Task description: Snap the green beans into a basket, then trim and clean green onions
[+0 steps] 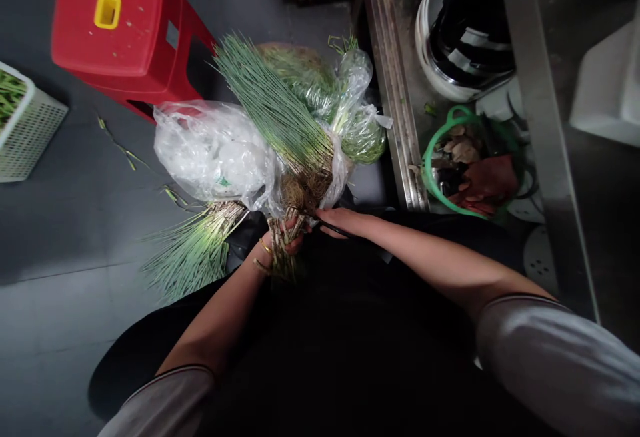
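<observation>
My left hand point(294, 236) is closed around a bunch of scallions point(283, 260), held low in front of my body with its brown roots point(303, 190) pointing away from me. My right hand point(343, 220) grips what looks like a slim dark knife point(334, 229); its tip is at the roots, partly hidden. Just beyond lies a big bundle of green scallions point(277, 107) on plastic bags. Another pile of scallions point(200, 250) rests on the floor to the left. A clear plastic bag point(215, 150) sits between them.
A red stool point(107, 30) and a white basket of greens point(33, 127) stand at left. Bagged greens point(305, 77) lie beyond the bundle. On the right, a metal shelf point(395, 84) holds a green basket point(430, 184) and a white bucket point(425, 44). Loose stalks point(120, 144) litter the floor.
</observation>
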The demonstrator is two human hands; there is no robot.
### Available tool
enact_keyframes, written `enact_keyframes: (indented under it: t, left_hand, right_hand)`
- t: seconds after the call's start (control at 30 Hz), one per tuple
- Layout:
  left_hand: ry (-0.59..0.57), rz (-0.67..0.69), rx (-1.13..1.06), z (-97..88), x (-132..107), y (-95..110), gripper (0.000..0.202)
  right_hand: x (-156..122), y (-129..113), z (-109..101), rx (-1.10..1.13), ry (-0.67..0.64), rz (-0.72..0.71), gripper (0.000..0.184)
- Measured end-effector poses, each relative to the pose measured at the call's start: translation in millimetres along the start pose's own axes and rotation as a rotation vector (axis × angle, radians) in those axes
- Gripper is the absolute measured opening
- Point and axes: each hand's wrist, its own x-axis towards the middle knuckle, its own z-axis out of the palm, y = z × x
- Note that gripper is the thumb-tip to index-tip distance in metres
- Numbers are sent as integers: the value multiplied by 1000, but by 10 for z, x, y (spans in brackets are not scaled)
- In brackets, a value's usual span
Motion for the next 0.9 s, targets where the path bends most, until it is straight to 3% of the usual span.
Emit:
enact_keyframes:
  t: [0.17, 0.43, 0.67, 0.77, 0.9]
  left_hand:
    - [55, -104, -5, -26, 1, 8, 49]
    - [198, -103, 3, -41, -23, -3, 45]
    - [-27, -214, 34, -62, 69, -92, 46]
    - [-33, -193, 16, -43, 81, -91, 44]
    - [102, -206, 34, -42, 86, -31, 43]
  right_hand:
    - [-39, -66, 23, -28, -29, 37, 31]
    - [-9, -60, 230, 58, -11, 125, 28]
    - [81, 42, 145, 200, -88, -66, 20]
    - [105, 39, 180, 121, -46, 66, 24]
    - [131, 87, 232, 97, 3, 187, 27]
